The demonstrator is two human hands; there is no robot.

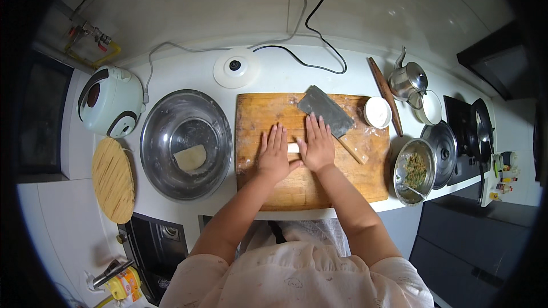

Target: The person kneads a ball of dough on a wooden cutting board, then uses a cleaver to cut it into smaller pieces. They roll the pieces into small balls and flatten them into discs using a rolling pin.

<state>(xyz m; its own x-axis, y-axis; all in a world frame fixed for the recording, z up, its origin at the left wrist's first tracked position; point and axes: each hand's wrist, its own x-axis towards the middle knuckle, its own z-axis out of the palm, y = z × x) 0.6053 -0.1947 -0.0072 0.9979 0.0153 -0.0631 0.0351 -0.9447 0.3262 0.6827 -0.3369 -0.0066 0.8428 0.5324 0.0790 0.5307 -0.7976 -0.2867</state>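
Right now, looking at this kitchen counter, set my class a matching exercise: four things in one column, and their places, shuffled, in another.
Things:
1. cleaver
2. piece of dough
3. rolling pin
4. round wooden board

Places:
A. far left of the counter, below the rice cooker
B. inside the big steel bowl
C. on the cutting board, beyond the right hand
D. right of the cutting board, beside the kettle

Pairs: 1-C, 2-B, 3-D, 4-A

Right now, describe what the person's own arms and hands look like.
Both forearms are bare, and the left hand and right hand wear no gloves; no rings or watch are visible. Short, loose pale sleeves with a faint small print end near the elbows.
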